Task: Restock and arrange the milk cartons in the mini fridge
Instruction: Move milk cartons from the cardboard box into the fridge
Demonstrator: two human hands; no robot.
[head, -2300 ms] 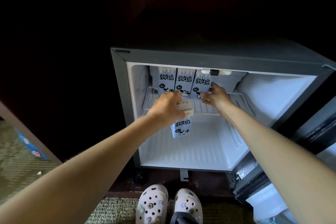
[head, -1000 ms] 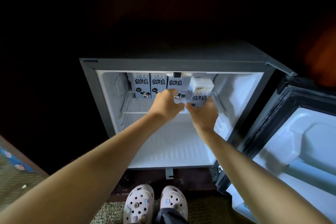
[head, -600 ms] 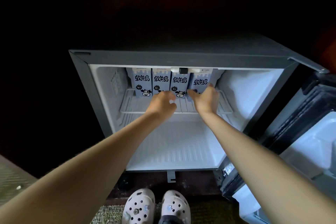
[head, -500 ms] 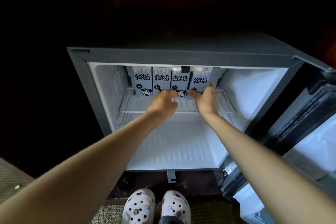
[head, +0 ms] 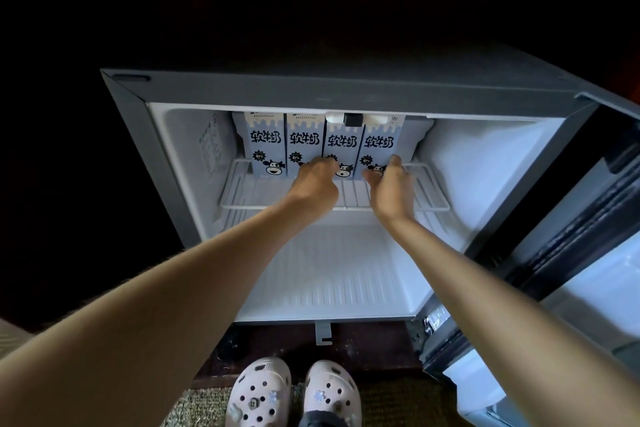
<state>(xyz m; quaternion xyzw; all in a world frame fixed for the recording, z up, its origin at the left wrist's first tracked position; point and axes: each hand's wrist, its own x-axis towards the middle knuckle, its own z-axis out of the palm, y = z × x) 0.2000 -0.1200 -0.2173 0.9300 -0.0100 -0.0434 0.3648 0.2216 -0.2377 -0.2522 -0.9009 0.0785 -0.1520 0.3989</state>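
Note:
Several light-blue milk cartons [head: 266, 144] with a cow picture stand upright in a tight row at the back of the wire shelf [head: 242, 196] inside the open mini fridge [head: 311, 89]. My left hand [head: 315, 186] has its fingers curled, with the fingertips against the lower front of the two middle cartons. My right hand [head: 391, 192] rests with spread fingertips on the lower front of the rightmost carton [head: 379, 142]. Neither hand is wrapped around a carton. The hands hide the cartons' bottom edges.
The fridge door [head: 588, 218] hangs open at the right. Below the shelf lies the white ribbed fridge floor [head: 332, 281]. To the right of the carton row the shelf is bare. My feet in pale clogs [head: 259, 395] stand on carpet in front of the fridge. The surroundings are dark.
A carton that I held in front of the fridge went onto the shelf at the right end of the row. Both hands now touch the cartons' lower fronts.

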